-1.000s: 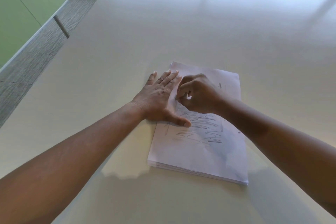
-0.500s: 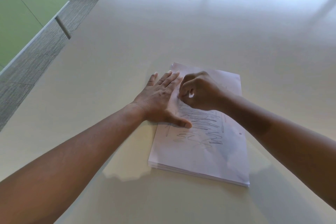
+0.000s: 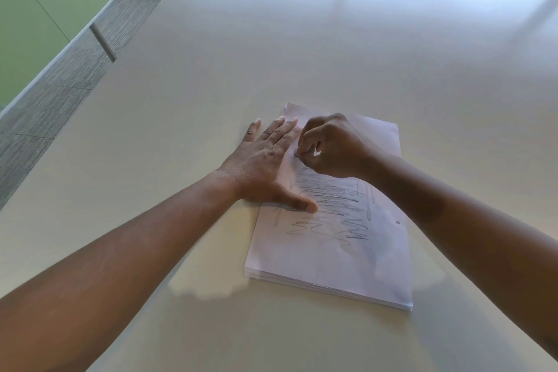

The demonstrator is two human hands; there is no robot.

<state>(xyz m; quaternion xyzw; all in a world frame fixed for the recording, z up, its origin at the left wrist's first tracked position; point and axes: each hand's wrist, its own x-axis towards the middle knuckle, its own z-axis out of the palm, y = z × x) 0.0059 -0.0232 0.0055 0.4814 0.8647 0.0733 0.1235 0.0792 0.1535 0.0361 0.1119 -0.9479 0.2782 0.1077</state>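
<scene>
White paper stack, its top scribbled in grey, lies flat on the table

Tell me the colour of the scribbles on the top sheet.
Grey, pencil-like scribbles on the white top sheet; head view.

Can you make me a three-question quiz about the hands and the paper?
1. Where is the paper stack? A on the table B on the floor C on a chair
2. How many hands show? A one B two C three
3. How is the left hand? A flat B a fist C in the air
1 A: it lies on the tabletop. 2 B: left hand, plus right hand pinching a small dark thing. 3 A: straight fingers rest on the stack's edge.
</scene>
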